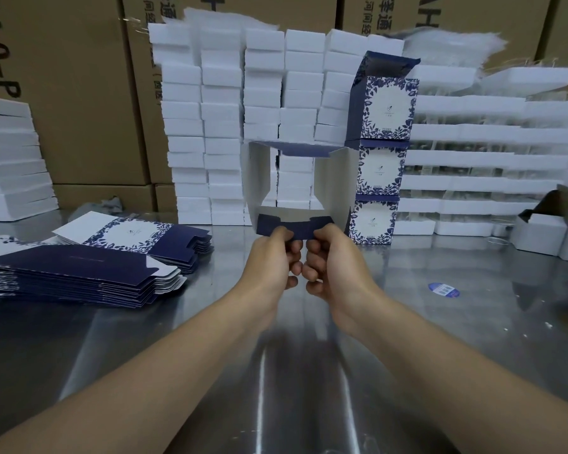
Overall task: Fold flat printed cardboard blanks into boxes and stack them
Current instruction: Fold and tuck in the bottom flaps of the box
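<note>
A person holds an opened box sleeve (335,178) above a shiny steel table (309,371). The left hand (273,257) and right hand (332,260) have their fingers curled, and both pinch the sleeve's near navy flap. Left of the sleeve, flat printed blanks (79,273) lie piled on the table. Just right of it stand three folded boxes (379,172), stacked upright. Behind it rise white foam blocks (223,126), backed by brown cartons (79,109). A blue sticker (444,290) lies to its right.
</note>
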